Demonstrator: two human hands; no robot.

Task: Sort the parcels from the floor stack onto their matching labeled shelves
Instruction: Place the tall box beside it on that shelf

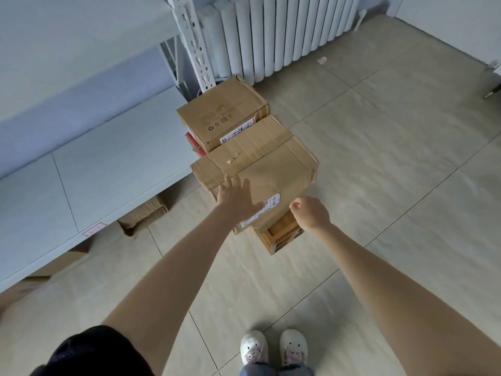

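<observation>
Left hand: I see my left hand [235, 198] stretched out over the near corner of the top parcel [260, 169]; fingers straight and spread wide, holding nothing; I cannot tell whether the palm touches the cardboard
Right hand: my right hand [311, 213] hangs just beside the parcel's near right edge; fingers curled in narrow, nothing in them
Floor stack: the top parcel lies flat and skewed on the tiled floor [393, 185], a white shipping label [267, 206] at its near edge; under it a smaller box [282, 234] sticks out toward me; behind it a second brown box [222, 112] sits on a red-edged carton [193, 143]
Shelving: the grey shelf [89, 169] runs along my left with a pink label tag [93, 229] on its front lip; more cartons [143, 213] sit beneath it
Background: a white radiator [276, 33] stands against the far wall; my white shoes [273, 347] show at the bottom
</observation>
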